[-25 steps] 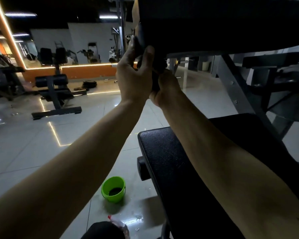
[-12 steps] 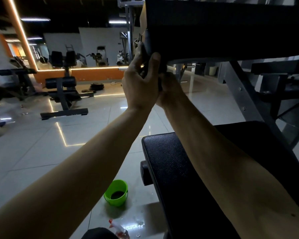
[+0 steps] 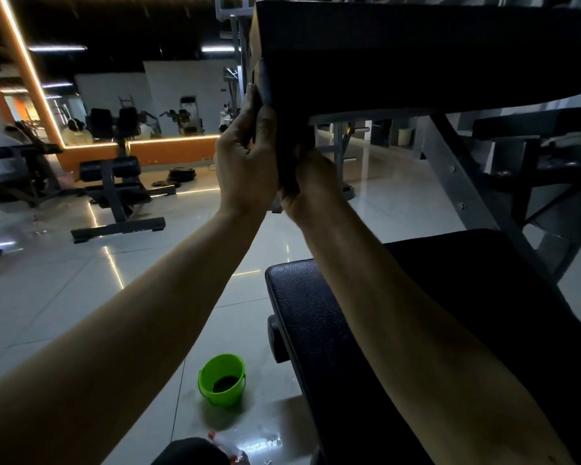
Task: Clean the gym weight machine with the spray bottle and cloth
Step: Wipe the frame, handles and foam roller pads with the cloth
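Looks like wiping the end of the big black padded upper rest (image 3: pixel 416 62), with left hand (image 3: pixel 245 169) and right hand (image 3: pixel 311 186) both clenched round a dark crumpled cloth (image 3: pixel 292 166), jammed up against the padding. Too dim to tell cloth from pad edge exactly. Got the clear plastic spray bottle with red trigger (image 3: pixel 230 449) lying on the glossy tiled floor (image 3: pixel 148 297), near the small green plastic bucket (image 3: pixel 222 380). Could easily kick either over when stepping round, or slip on that wet-looking patch. Might also miss grime, working half blind.

Both bare forearms raised forward, left hand (image 3: pixel 245 166) beside right hand (image 3: pixel 311 187), fingers (image 3: pixel 249 112) curled
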Tool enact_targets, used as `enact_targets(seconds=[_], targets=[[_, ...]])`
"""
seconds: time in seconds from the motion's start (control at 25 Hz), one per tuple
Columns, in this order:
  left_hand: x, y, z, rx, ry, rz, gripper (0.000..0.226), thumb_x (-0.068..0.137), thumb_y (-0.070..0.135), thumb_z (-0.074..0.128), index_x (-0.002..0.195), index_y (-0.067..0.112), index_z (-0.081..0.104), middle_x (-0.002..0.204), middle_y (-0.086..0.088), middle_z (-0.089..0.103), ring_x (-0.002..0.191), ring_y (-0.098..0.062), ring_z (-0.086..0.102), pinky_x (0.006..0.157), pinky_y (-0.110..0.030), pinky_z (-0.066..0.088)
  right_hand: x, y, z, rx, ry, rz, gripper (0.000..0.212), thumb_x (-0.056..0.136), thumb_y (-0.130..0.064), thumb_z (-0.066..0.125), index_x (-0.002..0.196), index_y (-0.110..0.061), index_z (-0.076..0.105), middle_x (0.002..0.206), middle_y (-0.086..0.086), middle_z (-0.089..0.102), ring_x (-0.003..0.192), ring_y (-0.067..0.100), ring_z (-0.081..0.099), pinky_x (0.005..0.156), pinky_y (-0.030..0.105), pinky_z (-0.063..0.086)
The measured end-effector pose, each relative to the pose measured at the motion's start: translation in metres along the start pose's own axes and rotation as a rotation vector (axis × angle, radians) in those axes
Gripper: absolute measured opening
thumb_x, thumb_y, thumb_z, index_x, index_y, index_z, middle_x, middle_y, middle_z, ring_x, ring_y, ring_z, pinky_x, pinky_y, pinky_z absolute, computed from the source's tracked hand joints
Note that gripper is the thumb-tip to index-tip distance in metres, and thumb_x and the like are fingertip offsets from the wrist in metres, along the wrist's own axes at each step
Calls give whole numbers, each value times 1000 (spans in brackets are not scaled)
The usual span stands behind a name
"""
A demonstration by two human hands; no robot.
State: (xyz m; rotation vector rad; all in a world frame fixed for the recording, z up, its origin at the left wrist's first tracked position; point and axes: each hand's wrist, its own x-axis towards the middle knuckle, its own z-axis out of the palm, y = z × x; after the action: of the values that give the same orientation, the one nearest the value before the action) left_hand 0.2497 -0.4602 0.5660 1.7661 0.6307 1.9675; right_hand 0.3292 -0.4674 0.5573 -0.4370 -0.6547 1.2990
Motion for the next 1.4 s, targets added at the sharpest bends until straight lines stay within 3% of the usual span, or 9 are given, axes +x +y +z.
enact_targets(seconds=[0.16, 0.28, 0.44, 0.56, 0.84, 1.0, 1.12, 1.28, 1.4], targets=[[2, 1, 1, 7, 4, -1, 50, 102, 24, 50, 149, 6, 47, 146, -6, 57, 138, -13, 50, 106, -19, 45, -4, -55, -36, 152, 216, -107, 22, 101, -17, 62, 121, -8, 58, 108, 13, 66, 99, 24, 69, 74, 26, 64], [3, 2, -1, 27, -13, -9, 54, 100, 29, 50, 148, 6, 48, 147, -7, 57, 138, -13, 50, 109, -23, 45, 8, -62, -43, 213, 292, -97, 35, 94, -15, 72, 125, -9, 57, 123, 20, 65, 110, 35, 69, 89, 40, 63], [3, 2, -5, 14, -14, -15, 52, 99, 29, 54, 146, 8, 52, 138, -5, 64, 129, -12, 59, 108, -36, 50, 6, 5, -2, 58, 25, 26, 27, 100, -11, 60, 126, -7, 61, 132, 23, 65, 107, 32, 68, 91, 41, 59], [3, 3, -5, 27, 20, -14, 47, 99, 26, 55, 143, 10, 55, 128, 0, 67, 122, -10, 62, 101, -31, 52, -2, 4, 5, 9, -86, 20, 22, 99, -9, 60, 120, -7, 67, 103, 15, 77, 89, 24, 75, 75, 33, 62], [0, 6, 1, 32, 19, 4, 44, 102, 22, 53, 142, 5, 54, 137, -3, 64, 130, -9, 57, 101, -19, 48, -11, -65, -40, 82, 360, -552, 28, 87, -2, 74, 106, -20, 63, 108, 3, 71, 103, 23, 71, 83, 37, 62], [-1, 5, -2, -16, 35, -38, 37, 104, 20, 50, 133, 2, 63, 121, -6, 72, 115, -15, 66, 97, -31, 53, -26, 1, 8, -288, 105, -889, 30, 83, 3, 73, 102, -19, 67, 94, -18, 69, 95, -4, 67, 88, 27, 56], [-3, 8, -4, -37, 62, -80, 33, 105, 18, 47, 124, 0, 67, 111, -6, 74, 104, -15, 67, 88, -26, 53, -24, 7, 9, -341, 28, -853, 36, 85, 12, 71, 113, -10, 67, 102, -9, 71, 103, -2, 68, 94, 30, 57], [-5, 12, 0, -24, 65, -97, 39, 104, 15, 49, 140, 1, 57, 134, -6, 66, 128, -11, 57, 108, -21, 46, -20, -40, -20, -137, 289, -715, 31, 84, 9, 73, 96, -19, 65, 99, 4, 73, 100, 21, 70, 89, 44, 61], [-8, 15, 1, -4, 71, -144, 35, 104, 7, 45, 134, 11, 62, 109, 10, 69, 104, 2, 60, 90, -13, 48, -21, -48, -24, -75, 428, -574, 33, 89, 1, 72, 87, -27, 55, 86, -10, 64, 87, 8, 64, 80, 29, 54]])
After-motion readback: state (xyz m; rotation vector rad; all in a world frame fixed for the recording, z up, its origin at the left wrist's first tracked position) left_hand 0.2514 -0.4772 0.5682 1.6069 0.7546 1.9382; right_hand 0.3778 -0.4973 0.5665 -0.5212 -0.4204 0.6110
